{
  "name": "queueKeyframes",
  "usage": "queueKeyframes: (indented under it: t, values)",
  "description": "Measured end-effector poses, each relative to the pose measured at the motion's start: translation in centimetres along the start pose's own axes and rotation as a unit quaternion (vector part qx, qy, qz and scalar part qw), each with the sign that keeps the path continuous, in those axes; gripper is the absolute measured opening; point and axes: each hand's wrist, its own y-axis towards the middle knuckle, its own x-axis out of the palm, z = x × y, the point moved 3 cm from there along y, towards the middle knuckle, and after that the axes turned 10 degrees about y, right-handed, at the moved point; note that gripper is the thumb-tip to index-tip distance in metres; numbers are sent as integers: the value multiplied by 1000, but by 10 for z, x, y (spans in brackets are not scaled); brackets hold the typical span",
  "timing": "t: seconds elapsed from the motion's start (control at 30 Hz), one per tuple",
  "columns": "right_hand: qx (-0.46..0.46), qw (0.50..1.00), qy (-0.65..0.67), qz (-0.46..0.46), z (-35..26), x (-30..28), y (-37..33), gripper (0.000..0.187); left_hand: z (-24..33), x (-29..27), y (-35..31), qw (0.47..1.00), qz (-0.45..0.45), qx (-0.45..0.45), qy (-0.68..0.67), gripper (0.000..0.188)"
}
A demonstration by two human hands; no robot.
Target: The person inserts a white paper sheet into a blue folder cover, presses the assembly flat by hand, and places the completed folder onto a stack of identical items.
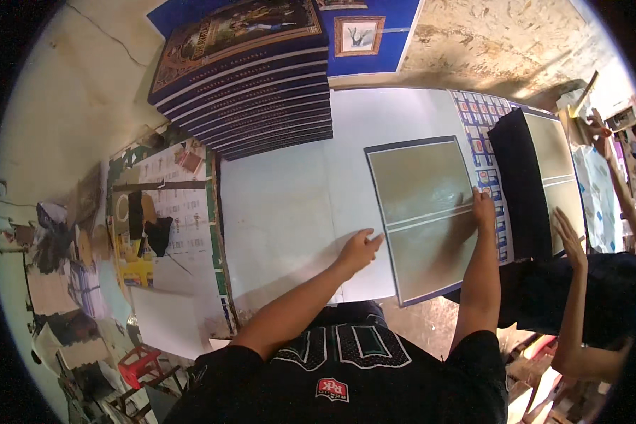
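A book cover (420,177) lies spread on the white table in front of me, inner side up. It has two grey-brown board panels, a dark turned-in border and pale lines across the middle where the spine is. My right hand (483,208) has its fingers closed at the cover's right edge. Just off the left edge is my left hand (360,253), fingers loosely bent and apart, with nothing seen in it. To the right stands a thick stack of similar covers (519,184), dark on its side.
A tall stack of dark blue books (261,106) stands at the far left of the white table (283,212). Another person's hand (569,237) rests on the right-hand stack. A paper-covered side table (180,233) holds tape and dark scraps. A red plastic chair (140,366) sits lower left.
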Motion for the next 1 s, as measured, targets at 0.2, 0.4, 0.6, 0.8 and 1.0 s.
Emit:
queueKeyframes:
  t: [0.2, 0.4, 0.6, 0.8, 1.0]
  values:
    - [51, 995, 65, -48, -62, 23, -55, 64, -6, -59, 9, 992, 34, -63, -101, 29]
    - [3, 980, 146, -135, -138, 68, -131, 59, -46, -162, -43, 974, 152, -115, -121, 32]
    - [-29, 964, 189, -187, -194, 113, -191, 62, -92, -230, -83, 947, 245, -144, -152, 30]
    - [-56, 945, 235, -219, -206, 139, -193, 63, -91, -255, -83, 948, 287, -102, -98, 30]
    - [-36, 882, 379, -278, -206, 133, -192, 61, -91, -273, -75, 951, 292, -83, -62, 36]
